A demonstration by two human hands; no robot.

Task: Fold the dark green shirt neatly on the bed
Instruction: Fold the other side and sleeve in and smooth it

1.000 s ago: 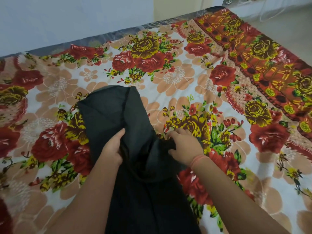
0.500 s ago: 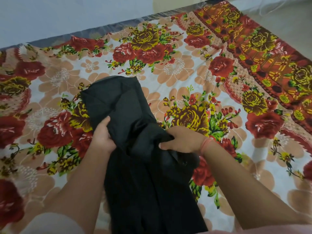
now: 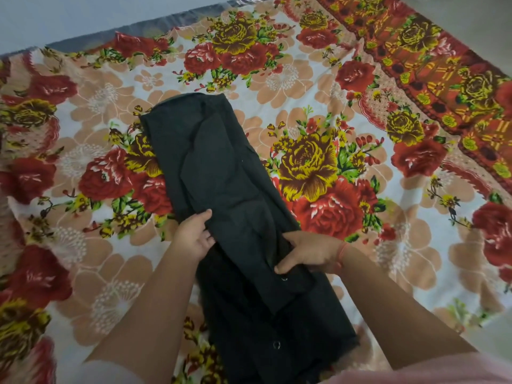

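Floral bedding in red, yellow and peach covered the bed, where a dark green shirt lay at centre as a long, narrow strip running away from the person. Its soft, matte cloth showed slack creases, and a round snap glinted near the close end. The left hand gripped the strip's left edge. The right hand, with a red thread at its wrist, pinched a folded flap on the right. The lengthwise folds appeared done, and the next move likely called for smoothing the cloth, then doubling the strip end over end.
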